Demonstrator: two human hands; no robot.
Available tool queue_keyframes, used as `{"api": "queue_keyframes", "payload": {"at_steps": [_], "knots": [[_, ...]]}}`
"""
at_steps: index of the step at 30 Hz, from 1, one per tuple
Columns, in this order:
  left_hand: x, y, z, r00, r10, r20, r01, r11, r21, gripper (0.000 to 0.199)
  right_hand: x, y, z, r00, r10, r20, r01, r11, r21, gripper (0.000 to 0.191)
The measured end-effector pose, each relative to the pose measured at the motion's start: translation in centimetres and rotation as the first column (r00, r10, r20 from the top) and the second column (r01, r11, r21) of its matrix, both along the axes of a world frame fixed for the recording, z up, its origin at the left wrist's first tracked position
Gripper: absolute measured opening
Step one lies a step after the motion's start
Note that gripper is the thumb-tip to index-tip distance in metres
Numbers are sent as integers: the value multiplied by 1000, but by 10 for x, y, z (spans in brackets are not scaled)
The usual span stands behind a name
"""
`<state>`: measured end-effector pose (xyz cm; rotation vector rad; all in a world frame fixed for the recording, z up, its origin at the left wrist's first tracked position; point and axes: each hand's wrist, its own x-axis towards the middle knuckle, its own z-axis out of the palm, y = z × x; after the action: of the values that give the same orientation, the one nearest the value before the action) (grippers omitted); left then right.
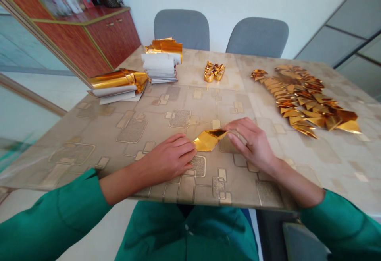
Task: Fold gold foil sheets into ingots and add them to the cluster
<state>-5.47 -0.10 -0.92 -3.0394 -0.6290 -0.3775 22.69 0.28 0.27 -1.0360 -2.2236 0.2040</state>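
Note:
A folded piece of shiny gold paper (208, 140) lies low over the patterned tablecloth, between my two hands. Its left tip is held in the closed fingers of my left hand (174, 155), which rests on the table. My right hand (251, 140) pinches the right tip between thumb and fingers. A dark fold shows along the upper right edge of the paper. Farther back stands a small gold folded piece (214, 72). Many folded gold pieces (297, 94) lie overlapping in rows at the right.
At the back left are a stack of white-backed sheets (160, 68), gold sheets (166, 47) behind it and a gold bundle (116, 80). Two grey chairs (181, 28) stand beyond the table (166, 94). A wooden cabinet (114, 34) is at the left.

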Motion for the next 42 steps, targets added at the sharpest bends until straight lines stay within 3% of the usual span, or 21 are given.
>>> {"api": "queue_keyframes", "payload": {"at_steps": [4, 7, 14, 17, 20, 25, 36, 40, 42], "knots": [[6, 10, -1, 999, -39, 21, 38, 999, 26, 17, -10, 23, -5, 999, 51, -16, -53, 978, -203, 18], [8, 14, 0, 999, -49, -22, 50, 997, 66, 18, -12, 27, -12, 994, 92, 64, -73, 966, -247, 13], [1, 11, -2, 1000, -23, -4, 23, 995, 93, 19, -13, 24, -15, 987, 70, 142, -33, 968, -247, 9], [3, 8, -3, 1000, -21, -1, 21, 994, 105, 21, -16, 21, -15, 967, 55, 250, -19, 989, -144, 15], [5, 5, -4, 1000, -8, -25, 10, 993, 115, 22, -19, 10, -10, 933, 143, 330, -130, 990, -62, 24], [4, 2, -8, 998, 51, -45, -46, 995, 93, 25, -18, -7, -4, 861, 314, 399, -307, 948, -83, 31], [-23, -8, 1, 993, 99, 61, -102, 993, 57, 30, -6, -7, -6, 869, 396, 296, -352, 916, -191, 37], [-6, 2, 3, 980, 147, 134, -144, 989, -29, 28, -7, 3, -2, 917, 396, 47, -364, 880, -306, 31], [6, 8, 5, 972, 196, 131, -188, 980, -70, 26, -10, 12, -3, 959, 266, -98, -283, 896, -342, 24]]}}
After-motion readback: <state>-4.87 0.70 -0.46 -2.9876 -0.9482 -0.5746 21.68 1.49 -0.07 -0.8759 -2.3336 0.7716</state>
